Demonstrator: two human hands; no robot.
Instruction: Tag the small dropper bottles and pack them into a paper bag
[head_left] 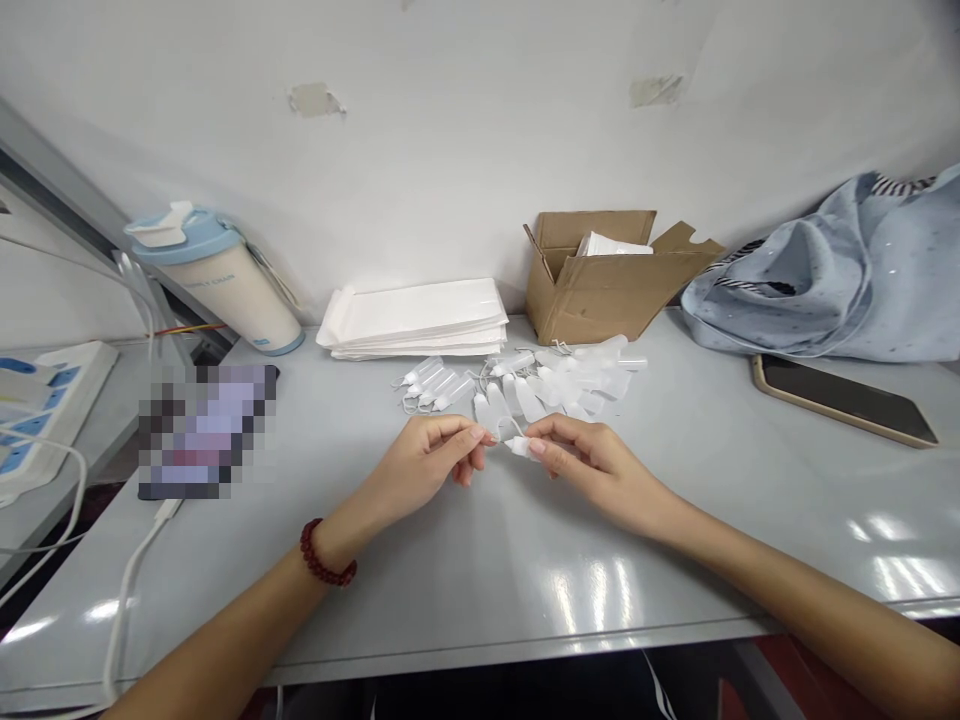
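My right hand (581, 455) pinches a small plastic squeeze bottle by its white capped end (517, 446), which points left; the fingers hide most of its body. Fingertips of my left hand (442, 452) are pressed together just at that bottle's tip, beside a thin white strap. What they grip is too small to make out. Just beyond both hands lies a loose pile of whitish, see-through squeeze bottles (574, 380). Left of the pile, several similar bottles (454, 390) with white caps and looped straps lie side by side.
Behind the bottles are a stack of white envelopes (420, 305) and an open cardboard box (592, 295) holding white material. A tumbler (225, 285), a pixelated phone (210, 430) on a cable and a power strip (56, 410) stand left. Right are another phone (847, 400) and a blue cloth bag (832, 280).
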